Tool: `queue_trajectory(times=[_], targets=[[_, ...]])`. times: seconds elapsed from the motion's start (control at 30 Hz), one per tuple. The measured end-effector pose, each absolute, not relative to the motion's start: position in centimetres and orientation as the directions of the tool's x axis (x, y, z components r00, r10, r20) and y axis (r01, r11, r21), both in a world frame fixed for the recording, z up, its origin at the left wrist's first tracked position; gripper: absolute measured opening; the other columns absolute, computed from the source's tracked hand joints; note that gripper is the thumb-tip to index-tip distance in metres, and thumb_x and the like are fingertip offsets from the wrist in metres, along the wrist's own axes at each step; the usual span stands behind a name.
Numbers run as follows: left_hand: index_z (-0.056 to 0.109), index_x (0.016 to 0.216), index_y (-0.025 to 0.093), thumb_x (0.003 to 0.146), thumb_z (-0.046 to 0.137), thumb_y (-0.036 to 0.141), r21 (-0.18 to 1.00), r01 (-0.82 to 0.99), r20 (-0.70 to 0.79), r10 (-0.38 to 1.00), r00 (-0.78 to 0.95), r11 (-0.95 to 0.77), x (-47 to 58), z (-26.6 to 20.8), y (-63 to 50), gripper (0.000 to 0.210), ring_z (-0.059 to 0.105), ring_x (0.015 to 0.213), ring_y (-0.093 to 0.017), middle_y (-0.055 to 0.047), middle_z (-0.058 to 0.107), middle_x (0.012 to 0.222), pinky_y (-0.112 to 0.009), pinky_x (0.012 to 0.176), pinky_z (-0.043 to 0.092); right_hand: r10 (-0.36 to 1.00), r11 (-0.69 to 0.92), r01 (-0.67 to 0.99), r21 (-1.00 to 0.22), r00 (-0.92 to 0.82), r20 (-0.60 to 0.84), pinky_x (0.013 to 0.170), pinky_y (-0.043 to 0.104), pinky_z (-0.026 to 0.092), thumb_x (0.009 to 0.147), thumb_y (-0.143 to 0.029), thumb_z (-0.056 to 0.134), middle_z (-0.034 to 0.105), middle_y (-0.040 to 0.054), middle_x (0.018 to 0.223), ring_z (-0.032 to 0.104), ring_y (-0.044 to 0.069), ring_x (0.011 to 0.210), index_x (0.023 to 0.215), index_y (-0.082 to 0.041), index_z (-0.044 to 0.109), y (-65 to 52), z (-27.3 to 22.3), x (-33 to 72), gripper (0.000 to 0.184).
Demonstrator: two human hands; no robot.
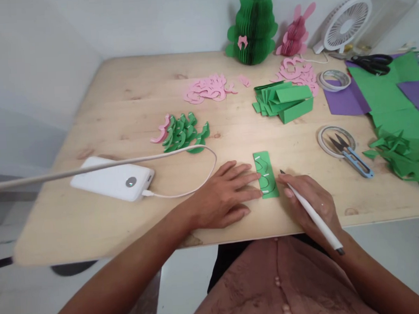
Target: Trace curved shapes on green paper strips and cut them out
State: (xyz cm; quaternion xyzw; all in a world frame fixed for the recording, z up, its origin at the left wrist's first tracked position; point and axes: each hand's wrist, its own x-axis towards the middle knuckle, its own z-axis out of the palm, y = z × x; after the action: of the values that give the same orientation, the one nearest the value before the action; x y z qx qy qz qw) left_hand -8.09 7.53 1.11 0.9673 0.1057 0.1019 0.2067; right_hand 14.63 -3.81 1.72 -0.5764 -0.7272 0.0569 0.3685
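Observation:
A small green paper strip (271, 175) lies near the front of the table, with dark curved lines drawn on it and a few short white marks. My left hand (227, 196) rests flat on the wood with fingers stretched out, the fingertips touching the strip's left edge. Just right of the strip, my right hand (310, 203) grips a white pen (316, 217), its dark tip close to the strip's right edge but apart from it.
A white power bank (112, 178) with a cable lies left, below cut green pieces (183, 132). Folded green strips (284, 100), pink cutouts (208, 89), blue thread snips (357, 161) on a tape roll (323, 144), black scissors (373, 64), a fan (348, 25) and a green paper rabbit (255, 30) stand beyond.

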Motion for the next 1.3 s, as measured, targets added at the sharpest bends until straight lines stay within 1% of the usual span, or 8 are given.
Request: queue_trajectory(times=[0.1,0.23,0.3,0.37,0.43,0.5,0.9,1.3], targets=[[0.062,0.127,0.027,0.094,0.052,0.037,0.415,0.165,0.156,0.249,0.956,-0.895,-8.1,1.2,7.5,0.036,0.035,0.14,-0.031,-0.006,0.048,0.149,-0.053,0.117,0.021,0.902,0.262,0.748,-0.609,0.034,0.43,0.076,0.036,0.056,0.092,-0.016,0.057,0.075,0.0078,0.096,0.07,0.023,0.088,0.115,-0.021,0.067,-4.0,2.2,14.7,0.026],[0.061,0.127,0.027,0.094,0.051,0.038,0.407,0.165,0.151,0.245,0.958,-0.898,-8.1,1.3,7.5,0.036,0.036,0.14,-0.03,-0.006,0.048,0.149,-0.053,0.117,0.022,0.948,0.14,0.619,-0.773,0.14,0.284,0.074,0.033,0.056,0.093,-0.025,0.057,0.074,0.0065,0.098,0.07,0.021,0.088,0.105,-0.023,0.07,-3.7,2.6,14.6,0.017],[0.061,0.127,0.028,0.094,0.051,0.038,0.404,0.166,0.153,0.245,0.957,-0.9,-8.1,1.3,7.5,0.036,0.036,0.14,-0.03,-0.006,0.048,0.149,-0.053,0.117,0.022,0.962,0.091,0.556,-0.826,0.166,0.218,0.071,0.03,0.056,0.093,-0.028,0.058,0.074,0.0051,0.093,0.07,0.02,0.084,0.099,-0.022,0.069,-3.2,2.6,14.3,0.013],[0.061,0.127,0.028,0.094,0.051,0.039,0.402,0.165,0.154,0.245,0.957,-0.9,-8.1,1.2,7.6,0.036,0.036,0.139,-0.031,-0.007,0.048,0.148,-0.053,0.117,0.022,0.967,0.063,0.514,-0.855,0.182,0.18,0.063,0.026,0.054,0.092,-0.028,0.058,0.072,0.0024,0.081,0.068,0.016,0.072,0.092,-0.021,0.066,-2.7,2.7,13.8,0.01],[0.061,0.127,0.028,0.094,0.05,0.039,0.401,0.165,0.156,0.245,0.957,-0.901,-8.1,1.2,7.5,0.036,0.037,0.139,-0.03,-0.006,0.049,0.148,-0.052,0.117,0.022,0.968,0.049,0.501,-0.864,0.188,0.164,0.056,0.023,0.051,0.092,-0.027,0.058,0.067,-0.0001,0.071,0.063,0.014,0.062,0.085,-0.021,0.063,-2.3,2.7,13.4,0.01],[0.061,0.127,0.028,0.094,0.051,0.039,0.4,0.164,0.162,0.246,0.956,-0.902,-8.1,1.2,7.5,0.036,0.037,0.139,-0.03,-0.007,0.049,0.148,-0.052,0.117,0.022,0.97,0.043,0.513,-0.857,0.183,0.158,0.052,0.022,0.048,0.091,-0.026,0.057,0.064,-0.0011,0.067,0.06,0.013,0.058,0.08,-0.021,0.061,-2.1,2.6,13.1,0.013],[0.061,0.127,0.027,0.093,0.052,0.038,0.412,0.155,0.171,0.244,0.955,-0.898,-8.1,1.1,7.7,0.037,0.036,0.139,-0.03,-0.007,0.049,0.148,-0.052,0.117,0.022,0.977,0.061,0.595,-0.801,0.128,0.169,0.052,0.024,0.047,0.091,-0.027,0.057,0.065,-0.0004,0.068,0.06,0.014,0.058,0.08,-0.021,0.061,-2.0,2.1,13.0,0.013],[0.06,0.128,0.029,0.093,0.052,0.039,0.411,0.162,0.162,0.247,0.955,-0.897,-8.1,1.1,7.7,0.038,0.036,0.139,-0.03,-0.006,0.049,0.148,-0.052,0.117,0.023,0.978,0.071,0.609,-0.79,0.114,0.175,0.051,0.024,0.046,0.091,-0.029,0.056,0.065,-0.0009,0.067,0.06,0.013,0.057,0.081,-0.021,0.061,-1.9,2.2,12.9,0.014]])
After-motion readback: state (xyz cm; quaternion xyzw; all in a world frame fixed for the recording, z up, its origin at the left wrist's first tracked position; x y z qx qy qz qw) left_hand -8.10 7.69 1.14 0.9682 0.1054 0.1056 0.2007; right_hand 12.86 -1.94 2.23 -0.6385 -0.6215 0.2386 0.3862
